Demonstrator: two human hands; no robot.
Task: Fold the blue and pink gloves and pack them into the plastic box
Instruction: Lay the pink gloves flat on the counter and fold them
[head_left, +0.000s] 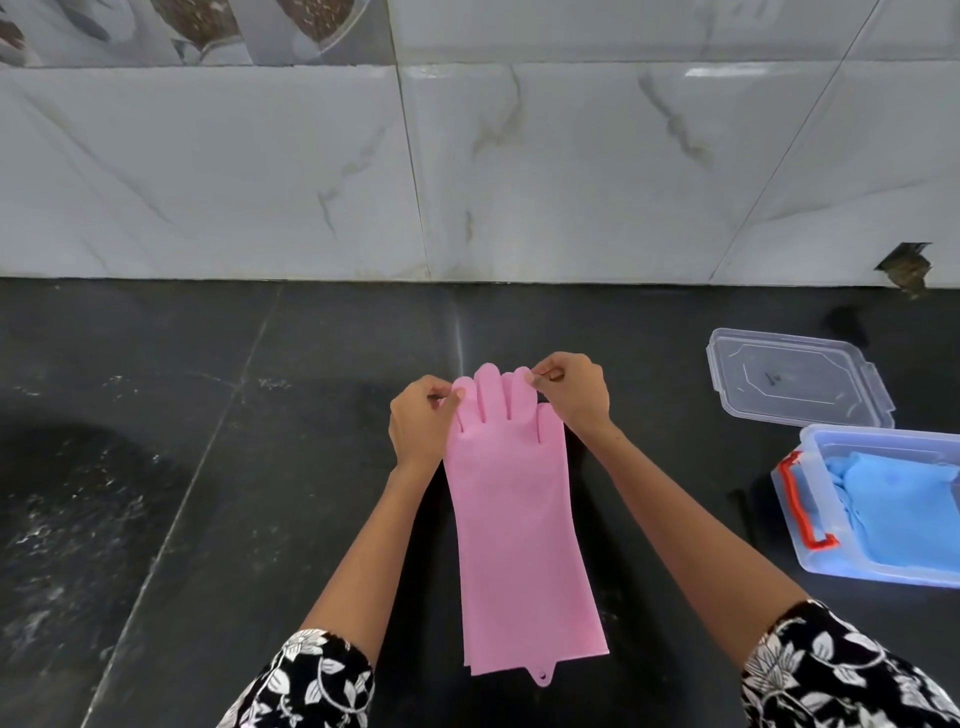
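The pink gloves lie flat and stacked on the dark counter, fingers pointing toward the wall, cuffs toward me. My left hand pinches the fingertip at the stack's left side. At the right side, my right hand pinches another fingertip. The clear plastic box with an orange-red handle stands at the right edge of the view. Folded blue gloves lie inside it.
The box's clear lid lies on the counter behind the box. A white marbled tile wall rises at the back of the black stone counter. A chipped hole shows in the wall at the right.
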